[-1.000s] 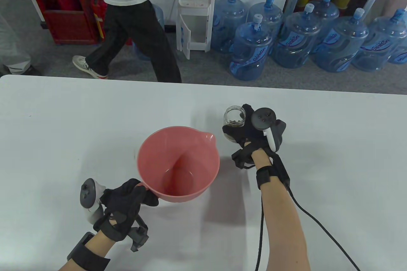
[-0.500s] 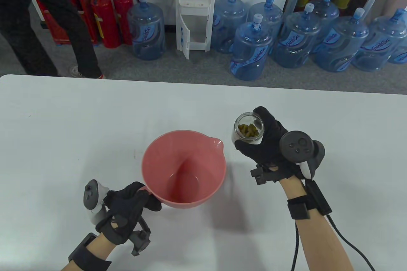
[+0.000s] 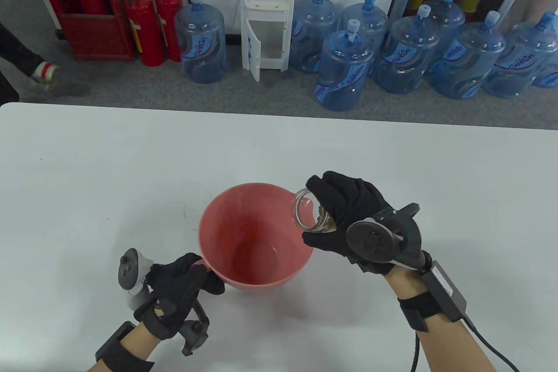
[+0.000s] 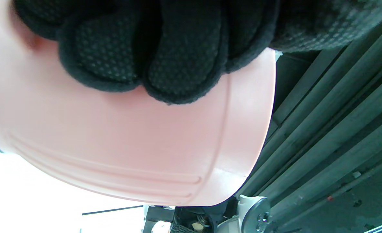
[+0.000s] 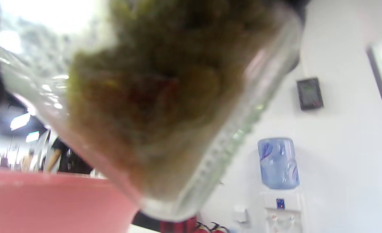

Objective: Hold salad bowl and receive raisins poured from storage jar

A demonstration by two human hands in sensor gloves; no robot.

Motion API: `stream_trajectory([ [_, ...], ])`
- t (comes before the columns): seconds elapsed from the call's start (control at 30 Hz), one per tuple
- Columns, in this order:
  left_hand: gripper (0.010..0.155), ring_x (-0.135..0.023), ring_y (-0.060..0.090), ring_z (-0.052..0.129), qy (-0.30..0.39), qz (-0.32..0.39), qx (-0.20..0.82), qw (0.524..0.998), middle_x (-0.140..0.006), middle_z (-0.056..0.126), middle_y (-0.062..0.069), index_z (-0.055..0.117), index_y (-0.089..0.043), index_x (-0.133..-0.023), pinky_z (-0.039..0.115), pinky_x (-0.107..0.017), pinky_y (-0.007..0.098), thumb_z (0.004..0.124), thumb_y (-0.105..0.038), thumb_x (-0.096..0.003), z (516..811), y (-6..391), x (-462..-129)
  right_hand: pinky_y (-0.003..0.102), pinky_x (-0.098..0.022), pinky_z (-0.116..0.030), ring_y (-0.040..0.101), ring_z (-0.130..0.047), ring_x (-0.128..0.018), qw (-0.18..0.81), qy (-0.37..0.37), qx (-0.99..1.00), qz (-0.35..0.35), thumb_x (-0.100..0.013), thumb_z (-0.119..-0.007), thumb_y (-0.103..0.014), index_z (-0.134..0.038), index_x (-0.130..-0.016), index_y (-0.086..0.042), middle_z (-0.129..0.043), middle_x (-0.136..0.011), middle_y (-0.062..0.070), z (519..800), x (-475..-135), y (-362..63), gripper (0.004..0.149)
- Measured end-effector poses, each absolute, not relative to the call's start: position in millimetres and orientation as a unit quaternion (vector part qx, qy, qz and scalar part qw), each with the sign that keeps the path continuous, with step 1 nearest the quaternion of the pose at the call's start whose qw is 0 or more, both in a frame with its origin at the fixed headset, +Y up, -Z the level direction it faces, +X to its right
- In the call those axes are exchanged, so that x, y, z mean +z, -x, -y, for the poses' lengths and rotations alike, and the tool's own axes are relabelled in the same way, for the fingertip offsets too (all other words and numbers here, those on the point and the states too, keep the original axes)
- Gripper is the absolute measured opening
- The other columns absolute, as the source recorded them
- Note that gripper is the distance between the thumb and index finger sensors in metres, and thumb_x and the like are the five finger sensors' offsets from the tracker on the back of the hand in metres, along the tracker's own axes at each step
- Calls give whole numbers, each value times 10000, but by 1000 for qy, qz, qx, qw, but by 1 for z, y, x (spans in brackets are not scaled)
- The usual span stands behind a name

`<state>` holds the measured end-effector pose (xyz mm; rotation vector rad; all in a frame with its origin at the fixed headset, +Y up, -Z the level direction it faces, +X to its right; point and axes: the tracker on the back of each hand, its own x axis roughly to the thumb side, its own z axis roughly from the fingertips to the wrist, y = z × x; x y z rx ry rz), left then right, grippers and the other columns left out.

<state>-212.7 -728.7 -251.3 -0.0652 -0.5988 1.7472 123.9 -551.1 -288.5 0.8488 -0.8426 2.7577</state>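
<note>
A pink salad bowl (image 3: 244, 232) with an empty inside is held above the white table (image 3: 87, 180). My left hand (image 3: 183, 278) grips its near left rim; in the left wrist view my fingers (image 4: 178, 64) wrap over the bowl's outer wall (image 4: 129, 145). My right hand (image 3: 344, 219) holds a small glass storage jar (image 3: 307, 215), tilted on its side with its open mouth over the bowl's right rim. Greenish raisins (image 5: 145, 97) lie inside the jar (image 5: 230, 129), close to its mouth, above the pink rim (image 5: 48, 200).
Beyond the table's far edge stand several blue water bottles (image 3: 344, 71), a white water dispenser (image 3: 266, 10) and red fire extinguishers (image 3: 148, 27). A passer-by's foot (image 3: 43, 73) is at the far left.
My right hand has carried the jar from upright beside the bowl to its right rim and tipped it toward the bowl. The bowl has shifted slightly right. The passer-by has walked off left.
</note>
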Motion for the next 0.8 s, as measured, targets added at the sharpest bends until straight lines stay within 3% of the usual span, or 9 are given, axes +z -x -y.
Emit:
stream_trajectory([
  [0.37,335,-377,373,951,36,258,757,599,-441,976,19,880,-197,-499,712,-474,558,751,-495,-417,730,209,-251,478,-661,-733,210,-874,-876,-171,-357,854,337,-126,-980,-745,-463,-978,-499,-698,-1015,-92,548,-264,-69,1027],
  [0.8,333,-375,372,952,37,261,757,599,-441,976,19,879,-198,-497,713,-472,559,751,-495,-417,730,208,-250,445,-717,-673,181,-816,-922,-256,-376,817,355,-115,-1019,-694,-449,-964,-524,-660,-1033,-115,557,-259,-47,1036],
])
